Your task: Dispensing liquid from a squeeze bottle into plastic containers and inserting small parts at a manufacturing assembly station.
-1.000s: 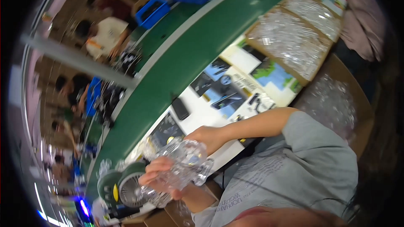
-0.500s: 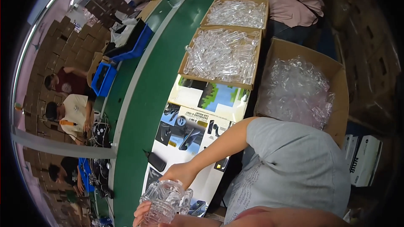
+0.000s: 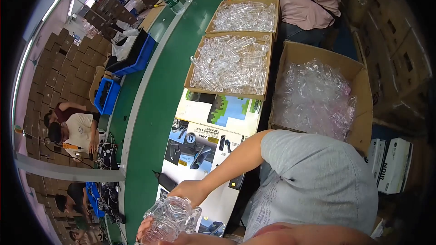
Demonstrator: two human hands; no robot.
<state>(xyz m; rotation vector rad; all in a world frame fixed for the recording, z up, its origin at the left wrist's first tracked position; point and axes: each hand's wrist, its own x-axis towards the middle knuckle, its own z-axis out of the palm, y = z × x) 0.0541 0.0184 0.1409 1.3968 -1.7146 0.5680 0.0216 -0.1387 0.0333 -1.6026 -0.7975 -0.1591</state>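
My right hand (image 3: 190, 192) comes in from the grey sleeve and closes on a bunch of clear, glassy plastic pieces (image 3: 170, 215). Around the lower side of the same bunch curl the fingers of my left hand (image 3: 144, 229), cut off by the lower edge. The pieces overlap, so their single shapes and number are hard to tell. Just beyond my right hand lies a small black device (image 3: 167, 182) with a short stub. Beneath both arms, printed cardboard packaging sheets (image 3: 204, 129) cover the table.
Two shallow cartons (image 3: 225, 94) hold heaped clear plastic pieces. A deeper carton (image 3: 363, 109) with clear plastic bags stands at right. Along the left runs a green conveyor belt (image 3: 154, 122) with bottles (image 3: 170, 0). Blue bins (image 3: 107, 97) and co-workers (image 3: 75, 131) are across it.
The whole view has shifted slightly. Both hands still hold the clear pieces, which have turned a little. Across the belt, the co-worker in dark red has bent lower.
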